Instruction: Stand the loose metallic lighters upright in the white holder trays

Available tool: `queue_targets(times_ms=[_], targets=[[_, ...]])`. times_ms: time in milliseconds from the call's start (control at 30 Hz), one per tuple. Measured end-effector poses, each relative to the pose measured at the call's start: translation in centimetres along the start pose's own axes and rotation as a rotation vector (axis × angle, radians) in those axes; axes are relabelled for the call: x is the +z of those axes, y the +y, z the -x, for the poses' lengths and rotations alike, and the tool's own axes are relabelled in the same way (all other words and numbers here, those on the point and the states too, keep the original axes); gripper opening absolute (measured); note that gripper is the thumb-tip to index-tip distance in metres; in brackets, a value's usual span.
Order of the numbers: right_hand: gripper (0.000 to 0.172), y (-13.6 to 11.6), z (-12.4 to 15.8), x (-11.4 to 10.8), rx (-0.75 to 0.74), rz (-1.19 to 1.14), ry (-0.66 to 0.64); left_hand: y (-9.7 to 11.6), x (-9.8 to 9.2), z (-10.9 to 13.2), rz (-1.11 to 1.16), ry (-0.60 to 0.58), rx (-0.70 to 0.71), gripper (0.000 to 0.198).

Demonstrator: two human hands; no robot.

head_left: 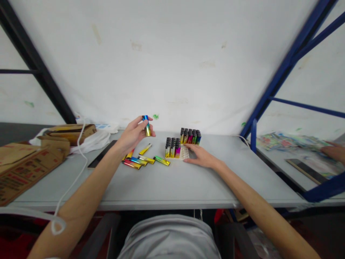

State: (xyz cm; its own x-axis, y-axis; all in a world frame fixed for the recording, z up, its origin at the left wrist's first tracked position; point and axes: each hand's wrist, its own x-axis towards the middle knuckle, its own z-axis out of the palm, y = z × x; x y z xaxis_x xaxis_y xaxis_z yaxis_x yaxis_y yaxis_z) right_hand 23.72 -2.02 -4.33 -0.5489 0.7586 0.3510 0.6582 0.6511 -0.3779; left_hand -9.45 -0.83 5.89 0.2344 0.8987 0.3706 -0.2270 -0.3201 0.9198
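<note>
Held up above the table in my left hand (137,132) is a blue and yellow lighter (147,126), gripped between thumb and fingers. My right hand (201,156) rests with fingers apart at the right side of a pale tray (184,153) with round holes. Several lighters (172,148) stand upright in the tray's left part. Behind it stands a block of upright lighters (190,136) with black tops. Below my left hand, several colourful lighters (139,161) lie loose on the grey table.
Cardboard boxes (29,162), white plastic bags and a white cable (78,172) are at the left. A dark flat object (102,154) lies beside them. Blue frame posts (285,64) rise at the right. Beyond them, another person's hand (334,151) is over colourful packets (293,144).
</note>
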Motion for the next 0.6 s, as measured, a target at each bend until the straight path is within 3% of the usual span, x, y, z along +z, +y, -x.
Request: queue_targets(times_ms=[200,300,600], targets=[[0.075,-0.2,0.0,0.1,-0.001,-0.003,0.012,-0.6,1.7,0.4,0.145,-0.127,-0.195,0.027],[0.075,-0.2,0.0,0.3,0.008,0.0,0.022,-1.4,2.4,0.6,0.153,-0.129,-0.304,0.038],[0.074,-0.2,-0.1,0.8,0.0,-0.017,0.08,-3.2,4.1,1.1,0.107,-0.22,-0.353,0.042]])
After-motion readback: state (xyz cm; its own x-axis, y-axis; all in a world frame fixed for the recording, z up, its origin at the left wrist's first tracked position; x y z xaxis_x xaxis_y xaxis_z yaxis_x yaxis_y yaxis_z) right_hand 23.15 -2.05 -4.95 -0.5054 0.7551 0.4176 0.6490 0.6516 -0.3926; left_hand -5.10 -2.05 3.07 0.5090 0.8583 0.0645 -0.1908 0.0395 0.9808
